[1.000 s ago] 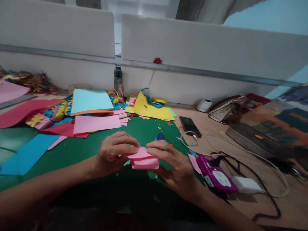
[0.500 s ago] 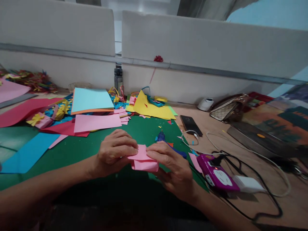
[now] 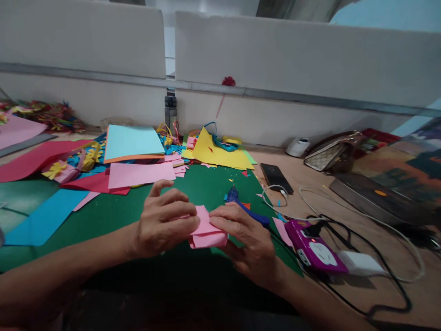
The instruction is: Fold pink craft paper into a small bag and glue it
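Note:
A small folded piece of pink paper (image 3: 206, 232), shaped like a little box or packet, is held just above the green mat (image 3: 203, 186). My left hand (image 3: 167, 223) grips its left side, thumb hidden beneath and index finger raised away from the others. On the right side, my right hand (image 3: 246, 239) pinches the paper with its fingers on top and the thumb below. Just beyond the right hand lies a blue glue gun (image 3: 250, 209), partly hidden by that hand.
Coloured sheets, including a light blue one (image 3: 134, 141), a pink one (image 3: 141, 174) and a yellow one (image 3: 220, 154), lie toward the back. On the right are a black phone (image 3: 276, 178), a purple power strip (image 3: 313, 248) with cables, and a handbag (image 3: 330, 154).
My left hand's index finger has lifted, and its other fingers have shifted slightly over the paper's left flap. My right hand keeps its hold. The view has tilted a little.

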Action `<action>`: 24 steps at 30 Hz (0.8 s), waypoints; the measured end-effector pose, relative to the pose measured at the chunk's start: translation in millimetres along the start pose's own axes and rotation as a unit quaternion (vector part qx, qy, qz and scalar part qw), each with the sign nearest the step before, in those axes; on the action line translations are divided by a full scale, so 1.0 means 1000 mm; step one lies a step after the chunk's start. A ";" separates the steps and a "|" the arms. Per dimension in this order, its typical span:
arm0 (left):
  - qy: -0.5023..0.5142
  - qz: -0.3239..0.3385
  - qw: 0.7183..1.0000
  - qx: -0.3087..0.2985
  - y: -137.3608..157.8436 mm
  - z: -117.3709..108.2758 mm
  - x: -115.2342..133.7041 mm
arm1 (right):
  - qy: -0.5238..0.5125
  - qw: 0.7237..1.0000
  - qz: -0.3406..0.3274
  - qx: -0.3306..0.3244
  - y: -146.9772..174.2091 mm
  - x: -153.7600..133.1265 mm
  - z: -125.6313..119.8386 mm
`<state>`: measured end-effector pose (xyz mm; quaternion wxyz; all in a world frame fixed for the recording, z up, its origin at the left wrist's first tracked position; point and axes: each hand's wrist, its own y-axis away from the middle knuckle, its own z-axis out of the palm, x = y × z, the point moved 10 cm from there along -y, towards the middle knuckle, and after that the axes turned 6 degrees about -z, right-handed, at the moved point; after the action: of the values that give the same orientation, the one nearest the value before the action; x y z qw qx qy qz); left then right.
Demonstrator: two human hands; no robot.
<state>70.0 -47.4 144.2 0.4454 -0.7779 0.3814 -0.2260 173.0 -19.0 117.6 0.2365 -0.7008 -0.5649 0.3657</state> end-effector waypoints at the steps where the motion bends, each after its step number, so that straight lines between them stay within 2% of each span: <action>1: -0.004 0.004 1.000 0.002 0.000 0.000 0.001 | 0.000 1.000 0.000 0.000 0.000 0.000 0.000; 17: 0.002 -0.001 1.000 -0.026 -0.001 0.005 0.004 | 0.062 0.998 -0.007 -0.015 0.001 0.001 0.000; 24: -0.018 0.038 0.999 -0.028 0.003 0.010 0.007 | 0.141 0.988 -0.061 -0.031 0.001 -0.006 0.006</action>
<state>79.5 -48.4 136.7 0.4384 -0.7789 0.4087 -0.1847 168.1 -25.8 115.1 0.3140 -0.7166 -0.5789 0.2299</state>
